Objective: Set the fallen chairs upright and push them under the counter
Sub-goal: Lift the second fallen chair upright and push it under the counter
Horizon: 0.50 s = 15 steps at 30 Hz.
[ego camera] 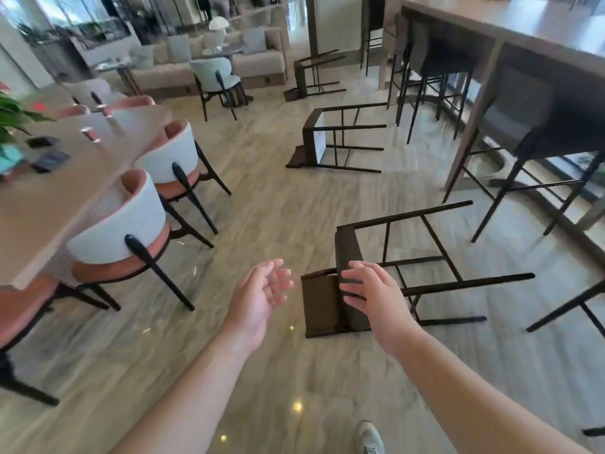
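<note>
Glossy marble floor (262, 198) — three fallen chairs (347, 290) beside the counter (523, 31) (both hands (258, 296) spread, empty)

Dark brown fallen chairs (347, 257) on black legs; beige grey-streaked marble floor (278, 198); white-backed dining chairs (124, 224) with terracotta seats; tan tabletop (510, 21); white shoe (370, 437)

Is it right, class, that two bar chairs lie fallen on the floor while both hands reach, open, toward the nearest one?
Not quite: the head view shows three fallen bar chairs, the nearest, middle and farthest. The left hand and right hand do reach, open, toward the nearest.
</note>
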Each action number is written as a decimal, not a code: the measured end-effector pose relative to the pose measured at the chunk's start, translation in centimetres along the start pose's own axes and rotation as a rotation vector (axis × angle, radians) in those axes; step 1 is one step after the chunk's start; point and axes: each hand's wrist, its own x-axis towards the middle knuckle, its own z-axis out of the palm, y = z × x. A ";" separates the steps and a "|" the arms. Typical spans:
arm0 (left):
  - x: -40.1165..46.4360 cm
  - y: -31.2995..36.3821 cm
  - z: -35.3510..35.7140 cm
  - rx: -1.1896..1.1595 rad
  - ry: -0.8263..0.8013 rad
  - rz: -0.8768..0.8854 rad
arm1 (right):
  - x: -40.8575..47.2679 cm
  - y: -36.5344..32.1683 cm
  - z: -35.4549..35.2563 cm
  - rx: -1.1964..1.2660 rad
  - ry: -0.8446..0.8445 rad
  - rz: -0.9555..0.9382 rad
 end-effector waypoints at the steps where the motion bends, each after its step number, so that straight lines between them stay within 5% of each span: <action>1: 1.4 0.5 0.2 0.011 0.011 -0.006 | 1.6 -0.4 0.4 0.011 -0.009 0.014; 15: 16.9 5.4 -1.3 0.035 0.076 0.000 | 17.1 -4.0 5.9 -0.017 -0.050 0.044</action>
